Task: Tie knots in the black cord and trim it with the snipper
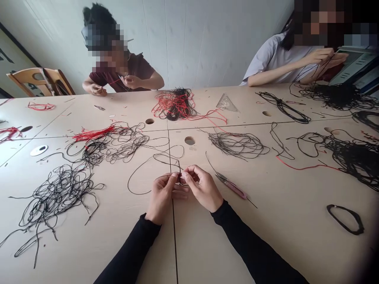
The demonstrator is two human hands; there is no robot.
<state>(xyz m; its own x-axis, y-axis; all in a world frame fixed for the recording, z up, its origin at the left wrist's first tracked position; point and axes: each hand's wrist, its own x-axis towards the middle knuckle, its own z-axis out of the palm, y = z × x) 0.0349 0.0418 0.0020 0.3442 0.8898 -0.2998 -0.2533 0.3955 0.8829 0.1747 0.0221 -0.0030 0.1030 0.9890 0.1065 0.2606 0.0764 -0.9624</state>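
My left hand [164,196] and my right hand [202,188] meet over the table's middle seam, both pinched on a thin black cord [139,167] between their fingertips. The cord loops away to the left and back across the table [189,240]. Both arms wear black sleeves. A small pair of pink-handled scissors [231,186] lies just right of my right hand.
Tangles of black cord [59,193] lie left, centre [237,144] and right [355,156]. A red-and-black pile [177,103] sits at the back, a finished black loop [345,218] at the right. Two other people work cords across the table. Round holes [190,140] pierce the tabletop.
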